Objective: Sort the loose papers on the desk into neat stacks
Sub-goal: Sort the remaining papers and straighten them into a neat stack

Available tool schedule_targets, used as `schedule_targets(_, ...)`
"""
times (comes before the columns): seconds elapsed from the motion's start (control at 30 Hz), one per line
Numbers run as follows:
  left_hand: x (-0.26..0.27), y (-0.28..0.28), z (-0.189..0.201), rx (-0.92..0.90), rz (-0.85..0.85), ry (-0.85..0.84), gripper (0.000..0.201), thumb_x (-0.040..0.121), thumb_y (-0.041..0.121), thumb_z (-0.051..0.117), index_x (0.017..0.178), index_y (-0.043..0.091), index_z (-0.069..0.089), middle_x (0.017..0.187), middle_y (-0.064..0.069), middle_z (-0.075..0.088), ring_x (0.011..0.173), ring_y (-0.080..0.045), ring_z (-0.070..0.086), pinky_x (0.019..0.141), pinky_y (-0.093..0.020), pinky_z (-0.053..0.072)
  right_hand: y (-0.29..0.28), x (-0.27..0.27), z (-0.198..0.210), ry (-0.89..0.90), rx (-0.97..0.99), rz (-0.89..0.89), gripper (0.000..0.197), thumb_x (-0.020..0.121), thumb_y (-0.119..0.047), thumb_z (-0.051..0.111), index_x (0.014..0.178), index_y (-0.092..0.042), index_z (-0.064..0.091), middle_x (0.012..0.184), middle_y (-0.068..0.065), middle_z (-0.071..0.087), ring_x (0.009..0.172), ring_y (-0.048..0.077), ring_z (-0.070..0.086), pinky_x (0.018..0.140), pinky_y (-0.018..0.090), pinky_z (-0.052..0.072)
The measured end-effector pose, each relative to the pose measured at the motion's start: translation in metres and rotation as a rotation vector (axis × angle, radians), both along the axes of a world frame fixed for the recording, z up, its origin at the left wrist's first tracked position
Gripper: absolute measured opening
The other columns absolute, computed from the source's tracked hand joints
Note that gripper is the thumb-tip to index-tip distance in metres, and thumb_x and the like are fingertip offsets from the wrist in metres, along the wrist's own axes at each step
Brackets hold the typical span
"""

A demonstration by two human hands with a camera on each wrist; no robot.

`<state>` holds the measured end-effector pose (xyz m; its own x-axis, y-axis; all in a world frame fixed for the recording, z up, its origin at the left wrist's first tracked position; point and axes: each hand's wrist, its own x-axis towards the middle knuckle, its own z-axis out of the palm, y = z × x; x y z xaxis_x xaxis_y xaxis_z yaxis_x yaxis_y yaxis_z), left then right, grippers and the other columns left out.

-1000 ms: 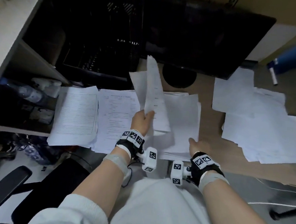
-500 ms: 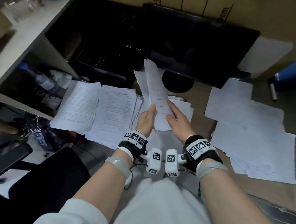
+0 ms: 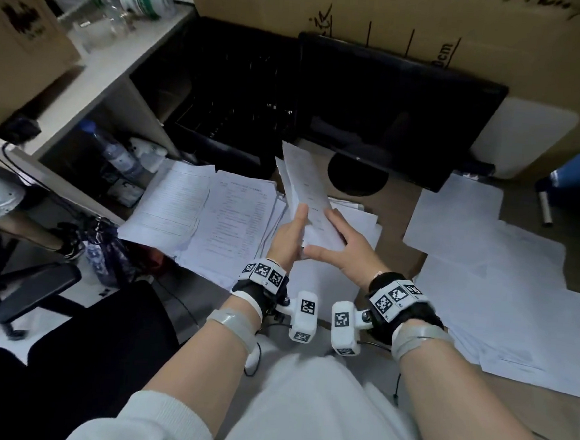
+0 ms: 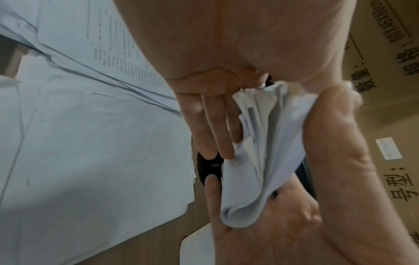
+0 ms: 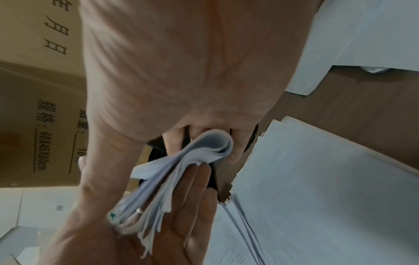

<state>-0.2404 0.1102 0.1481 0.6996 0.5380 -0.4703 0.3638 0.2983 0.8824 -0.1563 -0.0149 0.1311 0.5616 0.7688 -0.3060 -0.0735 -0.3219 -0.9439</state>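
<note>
A bundle of white papers point(image 3: 304, 193) stands on edge over the middle stack point(image 3: 360, 221), in front of the monitor stand. My left hand point(image 3: 291, 233) pinches its lower left side between thumb and straight fingers point(image 4: 211, 125). My right hand point(image 3: 345, 244) presses straight, spread fingers on its right face, with the thumb under the bottom edge. The wrist views show the bundle point(image 4: 267, 143) bowed between both hands, its rounded fold point(image 5: 215, 141) against my right fingers. Two printed stacks point(image 3: 169, 208) point(image 3: 233, 222) lie to the left. Loose sheets point(image 3: 484, 267) are spread on the right.
A black monitor point(image 3: 391, 124) and its round base point(image 3: 357, 173) stand just behind the bundle. A black crate point(image 3: 228, 98) sits at the back left beside a shelf holding a bottle point(image 3: 115, 152). A cardboard box point(image 3: 399, 14) backs the desk. A chair arm point(image 3: 36, 291) is at lower left.
My right hand has left the desk stack and come up against the bundle that my left hand held alone. The view has tilted up towards the box and shelf.
</note>
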Motion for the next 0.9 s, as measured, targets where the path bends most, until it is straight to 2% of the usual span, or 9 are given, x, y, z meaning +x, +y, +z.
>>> schedule_targets(0.1, -0.004, 0.003, -0.003, -0.01, 0.021, -0.002, 0.057, 0.081, 0.058, 0.071, 0.102, 0.006, 0.072, 0.096, -0.01, 0.076, 0.092, -0.026, 0.074, 0.086, -0.048, 0.06, -0.001, -0.002, 0.003, 0.037, 0.03, 0.002, 0.083, 0.079, -0.044, 0.079, 0.15, -0.036, 0.038, 0.164, -0.008, 0.018, 0.148, 0.002, 0.016, 0.117, 0.024, 0.018)
schedule_targets(0.2, -0.007, 0.005, -0.008, 0.002, 0.022, -0.02, 0.063, 0.069, 0.062, 0.076, 0.108, 0.013, 0.073, 0.103, -0.01, 0.076, 0.097, -0.028, 0.073, 0.087, -0.05, 0.059, -0.001, -0.004, 0.009, 0.076, 0.099, -0.005, 0.067, 0.081, -0.033, 0.079, 0.141, -0.04, 0.05, 0.164, -0.005, 0.017, 0.148, -0.001, 0.014, 0.117, 0.02, 0.02)
schedule_targets(0.27, -0.008, 0.009, -0.009, 0.005, 0.031, -0.029, 0.05, 0.072, 0.056, 0.077, 0.105, 0.019, 0.073, 0.102, -0.009, 0.076, 0.098, -0.028, 0.073, 0.085, -0.048, 0.06, 0.003, -0.005, 0.011, 0.055, 0.088, 0.034, 0.068, 0.079, -0.031, 0.081, 0.139, -0.045, 0.051, 0.164, -0.005, 0.018, 0.146, -0.006, 0.014, 0.112, 0.014, 0.021)
schedule_targets(0.37, -0.01, 0.021, -0.01, 0.025, 0.039, -0.038, 0.035, 0.083, 0.043, 0.077, 0.108, 0.018, 0.072, 0.103, -0.008, 0.076, 0.098, -0.025, 0.072, 0.079, -0.04, 0.062, 0.014, -0.008, 0.009, 0.015, 0.08, 0.071, 0.062, 0.076, -0.034, 0.084, 0.131, -0.047, 0.058, 0.158, -0.009, 0.033, 0.144, 0.001, 0.03, 0.117, 0.031, 0.032)
schedule_targets(0.43, -0.012, 0.031, -0.012, 0.07, 0.078, -0.016, 0.033, 0.085, 0.043, 0.074, 0.1, 0.014, 0.073, 0.095, -0.006, 0.076, 0.089, -0.021, 0.073, 0.076, -0.037, 0.06, 0.025, -0.012, 0.011, 0.041, 0.094, -0.04, 0.04, 0.083, -0.023, 0.079, 0.119, -0.036, 0.067, 0.146, -0.018, 0.047, 0.134, 0.005, 0.048, 0.103, 0.034, 0.049)
schedule_targets(0.53, -0.018, 0.05, -0.019, 0.093, 0.115, 0.009, 0.036, 0.088, 0.043, 0.072, 0.096, 0.009, 0.071, 0.085, -0.003, 0.075, 0.077, -0.019, 0.071, 0.067, -0.031, 0.056, 0.044, -0.016, 0.011, 0.073, 0.103, -0.137, 0.019, 0.093, -0.009, 0.065, 0.109, -0.018, 0.069, 0.109, -0.034, 0.064, 0.109, -0.004, 0.061, 0.089, 0.023, 0.051)
schedule_targets(0.67, -0.033, 0.085, -0.033, 0.063, 0.181, -0.034, 0.022, 0.083, 0.028, 0.077, 0.093, 0.009, 0.072, 0.093, -0.009, 0.077, 0.092, -0.029, 0.073, 0.087, -0.045, 0.059, 0.072, -0.015, 0.004, 0.12, 0.025, -0.514, 0.021, 0.082, -0.031, 0.064, 0.096, -0.015, 0.068, 0.102, 0.009, 0.072, 0.094, 0.032, 0.068, 0.09, 0.049, 0.056)
schedule_targets(0.77, -0.041, 0.12, -0.032, -0.003, 0.258, -0.017, 0.009, 0.084, 0.011, 0.077, 0.084, 0.013, 0.068, 0.086, -0.005, 0.074, 0.084, -0.025, 0.071, 0.083, -0.04, 0.059, 0.087, -0.013, 0.004, 0.139, 0.06, -0.798, 0.018, 0.086, -0.02, 0.059, 0.101, -0.01, 0.064, 0.098, 0.011, 0.071, 0.092, 0.033, 0.07, 0.076, 0.04, 0.061)
schedule_targets(0.9, -0.043, 0.165, -0.024, -0.066, 0.205, -0.002, 0.011, 0.081, 0.006, 0.078, 0.082, 0.013, 0.07, 0.078, -0.002, 0.071, 0.069, -0.017, 0.066, 0.067, -0.028, 0.055, 0.12, -0.022, 0.005, 0.129, 0.042, -0.75, 0.016, 0.086, -0.016, 0.069, 0.102, -0.015, 0.067, 0.094, -0.003, 0.072, 0.086, 0.015, 0.07, 0.075, 0.034, 0.059)
